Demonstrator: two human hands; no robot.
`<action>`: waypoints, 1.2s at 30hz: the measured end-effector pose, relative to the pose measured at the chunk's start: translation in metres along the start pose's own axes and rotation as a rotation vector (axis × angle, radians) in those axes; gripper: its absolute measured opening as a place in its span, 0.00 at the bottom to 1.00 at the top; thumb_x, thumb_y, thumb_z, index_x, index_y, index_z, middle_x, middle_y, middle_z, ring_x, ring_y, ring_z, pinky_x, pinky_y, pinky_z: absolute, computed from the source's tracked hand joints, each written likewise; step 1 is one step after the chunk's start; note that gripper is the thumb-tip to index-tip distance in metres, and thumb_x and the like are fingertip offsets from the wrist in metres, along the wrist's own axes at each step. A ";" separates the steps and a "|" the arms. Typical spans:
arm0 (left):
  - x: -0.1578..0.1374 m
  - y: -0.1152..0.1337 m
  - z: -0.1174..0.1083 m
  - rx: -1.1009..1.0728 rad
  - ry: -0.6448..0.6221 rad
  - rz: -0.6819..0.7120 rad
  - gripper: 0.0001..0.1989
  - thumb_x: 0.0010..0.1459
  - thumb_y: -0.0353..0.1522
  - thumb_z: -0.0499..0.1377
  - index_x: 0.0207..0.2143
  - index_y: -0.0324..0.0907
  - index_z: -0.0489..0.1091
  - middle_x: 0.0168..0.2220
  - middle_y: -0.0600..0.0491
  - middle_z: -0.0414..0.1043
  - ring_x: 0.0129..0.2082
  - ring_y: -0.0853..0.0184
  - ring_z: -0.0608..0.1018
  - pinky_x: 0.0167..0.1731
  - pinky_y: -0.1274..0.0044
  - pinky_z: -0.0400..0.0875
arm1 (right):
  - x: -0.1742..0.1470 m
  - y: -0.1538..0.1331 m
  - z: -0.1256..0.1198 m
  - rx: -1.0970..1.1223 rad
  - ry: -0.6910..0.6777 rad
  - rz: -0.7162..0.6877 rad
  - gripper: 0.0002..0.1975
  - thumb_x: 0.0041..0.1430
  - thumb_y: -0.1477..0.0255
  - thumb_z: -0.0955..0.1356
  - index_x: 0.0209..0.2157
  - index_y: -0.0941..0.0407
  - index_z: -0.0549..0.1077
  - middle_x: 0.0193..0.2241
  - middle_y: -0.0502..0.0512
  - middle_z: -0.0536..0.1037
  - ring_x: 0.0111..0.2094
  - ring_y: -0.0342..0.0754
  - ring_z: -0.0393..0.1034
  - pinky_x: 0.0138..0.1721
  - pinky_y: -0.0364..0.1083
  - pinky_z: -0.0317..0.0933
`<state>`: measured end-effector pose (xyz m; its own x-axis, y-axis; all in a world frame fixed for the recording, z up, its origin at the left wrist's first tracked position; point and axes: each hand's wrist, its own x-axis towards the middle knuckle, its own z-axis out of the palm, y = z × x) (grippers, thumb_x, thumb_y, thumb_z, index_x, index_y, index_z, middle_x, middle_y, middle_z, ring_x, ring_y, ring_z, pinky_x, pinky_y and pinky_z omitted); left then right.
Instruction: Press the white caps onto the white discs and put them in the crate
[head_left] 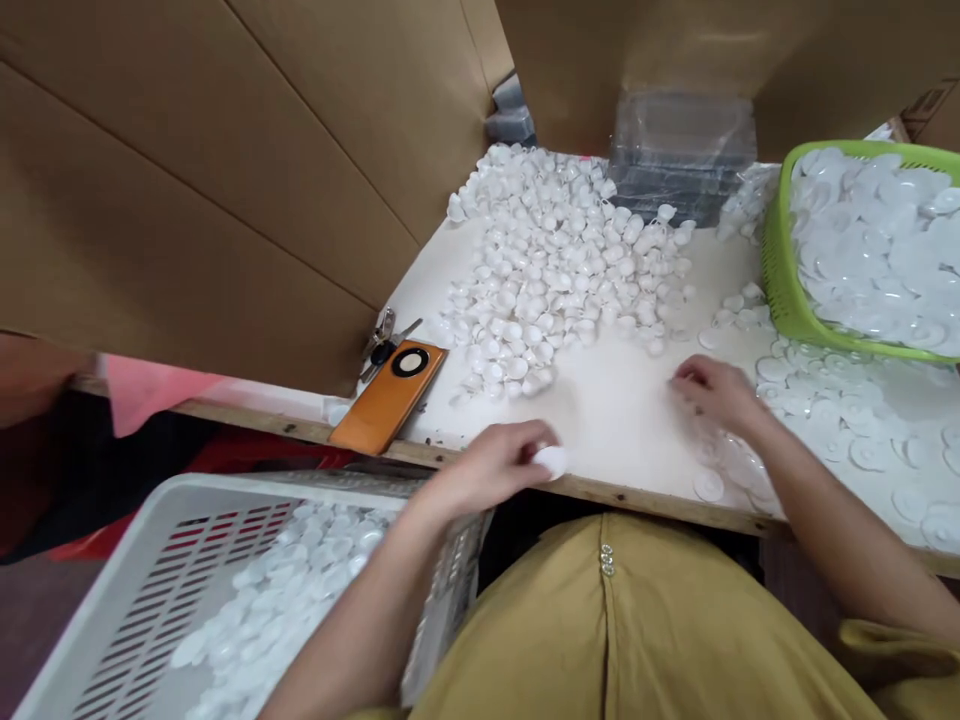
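My left hand (510, 465), at the table's front edge, pinches a small round white plastic piece (551, 461). Over the table to the right is my right hand (716, 392), slightly blurred, with its fingers curled together; whatever they hold, if anything, is hidden. Thin translucent round pieces (739, 465) lie below and beside that hand. Beyond both hands spreads a heap of small white cup-shaped pieces (555, 260) on the white tabletop (607, 420).
A green basket (784, 250) full of translucent discs stands at the right. Below the table at left, a pale plastic crate (142, 520) holds many white pieces. An orange phone (386, 400) and keys (384, 335) lie by the cardboard panel (225, 180). Plastic-wrapped packs (682, 140) stand behind.
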<state>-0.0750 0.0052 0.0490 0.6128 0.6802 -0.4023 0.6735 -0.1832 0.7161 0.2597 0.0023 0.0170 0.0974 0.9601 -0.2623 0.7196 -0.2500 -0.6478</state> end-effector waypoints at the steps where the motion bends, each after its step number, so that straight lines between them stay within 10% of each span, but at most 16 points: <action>1: -0.028 -0.016 -0.012 0.016 -0.044 -0.055 0.11 0.51 0.35 0.57 0.37 0.44 0.73 0.31 0.57 0.72 0.31 0.68 0.73 0.32 0.80 0.64 | 0.000 0.015 -0.014 -0.151 0.139 0.036 0.08 0.55 0.65 0.66 0.32 0.54 0.72 0.28 0.54 0.76 0.27 0.47 0.69 0.27 0.44 0.59; 7: -0.141 -0.083 -0.052 0.325 0.077 -0.646 0.20 0.45 0.43 0.59 0.40 0.44 0.77 0.28 0.52 0.75 0.29 0.59 0.76 0.31 0.75 0.65 | 0.009 0.076 -0.055 -0.480 0.229 0.140 0.17 0.50 0.57 0.69 0.35 0.56 0.74 0.36 0.61 0.73 0.31 0.51 0.67 0.31 0.48 0.58; 14: -0.014 -0.018 -0.010 0.463 0.701 -0.199 0.16 0.59 0.39 0.54 0.43 0.41 0.74 0.39 0.46 0.74 0.42 0.59 0.73 0.45 0.70 0.67 | 0.012 0.037 -0.036 -0.326 0.130 0.024 0.09 0.46 0.64 0.70 0.27 0.52 0.67 0.24 0.51 0.72 0.24 0.48 0.65 0.28 0.47 0.56; 20: 0.074 0.012 0.001 0.793 0.478 -0.068 0.09 0.53 0.25 0.55 0.35 0.35 0.74 0.38 0.39 0.71 0.42 0.53 0.72 0.39 0.66 0.67 | -0.006 0.022 -0.008 -0.016 0.133 -0.074 0.14 0.49 0.60 0.68 0.37 0.52 0.72 0.23 0.48 0.73 0.24 0.47 0.69 0.28 0.47 0.61; 28: 0.083 0.020 0.036 0.094 0.361 0.176 0.15 0.53 0.30 0.60 0.44 0.43 0.74 0.38 0.52 0.74 0.38 0.67 0.74 0.42 0.75 0.68 | -0.021 -0.013 0.025 0.581 -0.153 -0.015 0.18 0.46 0.55 0.72 0.30 0.56 0.70 0.20 0.50 0.73 0.22 0.45 0.69 0.24 0.44 0.63; 36: 0.090 0.004 0.061 0.231 0.367 0.271 0.13 0.51 0.35 0.64 0.41 0.43 0.76 0.36 0.51 0.73 0.37 0.65 0.72 0.43 0.74 0.65 | -0.010 -0.035 0.048 0.551 -0.295 0.010 0.15 0.46 0.61 0.73 0.27 0.56 0.70 0.16 0.46 0.70 0.19 0.41 0.65 0.18 0.39 0.56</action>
<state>0.0079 0.0222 -0.0185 0.6208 0.7831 0.0370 0.6096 -0.5118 0.6053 0.2003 -0.0047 0.0080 -0.1480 0.9019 -0.4058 0.2515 -0.3625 -0.8974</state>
